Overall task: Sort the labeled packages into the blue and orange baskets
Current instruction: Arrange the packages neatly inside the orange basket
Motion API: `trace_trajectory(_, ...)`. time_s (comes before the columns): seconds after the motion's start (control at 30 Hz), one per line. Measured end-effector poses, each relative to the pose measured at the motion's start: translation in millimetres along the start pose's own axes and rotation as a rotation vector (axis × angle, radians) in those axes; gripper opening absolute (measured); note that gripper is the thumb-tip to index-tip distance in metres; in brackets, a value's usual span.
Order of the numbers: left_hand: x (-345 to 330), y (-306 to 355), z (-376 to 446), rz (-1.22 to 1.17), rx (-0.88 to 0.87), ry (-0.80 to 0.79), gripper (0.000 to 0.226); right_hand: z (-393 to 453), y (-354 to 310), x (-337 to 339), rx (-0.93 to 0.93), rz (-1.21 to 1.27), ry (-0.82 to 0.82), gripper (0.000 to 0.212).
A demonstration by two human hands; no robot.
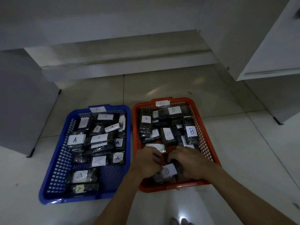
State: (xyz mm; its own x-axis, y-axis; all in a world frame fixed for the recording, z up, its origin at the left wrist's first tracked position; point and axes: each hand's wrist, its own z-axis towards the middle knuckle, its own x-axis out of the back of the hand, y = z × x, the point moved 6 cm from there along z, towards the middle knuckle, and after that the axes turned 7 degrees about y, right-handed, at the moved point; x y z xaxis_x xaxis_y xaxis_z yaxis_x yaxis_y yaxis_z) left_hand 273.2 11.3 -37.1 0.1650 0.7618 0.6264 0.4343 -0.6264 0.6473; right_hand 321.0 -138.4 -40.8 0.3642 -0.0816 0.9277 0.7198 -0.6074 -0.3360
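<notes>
On the floor stand a blue basket (53, 181) at the left and an orange basket (209, 140) at the right. The blue one holds several dark packages with white "A" labels, such as the one at its near end (80, 176). The orange one holds several labelled "B". Both my hands are inside the orange basket's near end. My left hand (146, 161) and my right hand (189, 163) curl round the two ends of a dark package with a "B" label (168, 172). Just beyond my left hand lies another package (156, 146), partly hidden.
White cabinets stand at the left (24, 103) and right (276, 54), with a low white step (126, 62) behind the baskets. The floor is pale tile. Toes (180, 221) show at the bottom edge.
</notes>
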Motion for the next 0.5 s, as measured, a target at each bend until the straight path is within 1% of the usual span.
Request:
trace_trajectory(0.07,-7,-3,-5,0.030,0.007,-0.065,0.057,0,-3,-8,0.008,-0.052,0.002,0.054)
trace_trajectory(0.17,-9,-2,-14,0.076,-0.076,-0.045,0.061,-4,-2,-5,-0.002,-0.039,0.044,0.048)
trace_trajectory(0.23,-4,5,-21,0.100,-0.189,0.005,0.062,-8,3,3,-0.032,0.024,0.087,0.048)
trace_trajectory(0.3,5,15,-27,0.100,-0.302,0.099,0.056,-12,9,16,-0.067,0.120,0.139,0.049)
trace_trajectory(0.37,15,25,-28,0.103,-0.389,0.203,0.048,-13,12,30,-0.084,0.156,0.179,0.050)
trace_trajectory(0.43,24,31,-21,0.136,-0.423,0.247,0.048,-6,15,45,-0.065,0.137,0.218,0.053)
trace_trajectory(0.5,34,36,-6,0.212,-0.410,0.295,0.052,6,21,58,-0.051,0.127,0.252,0.054)
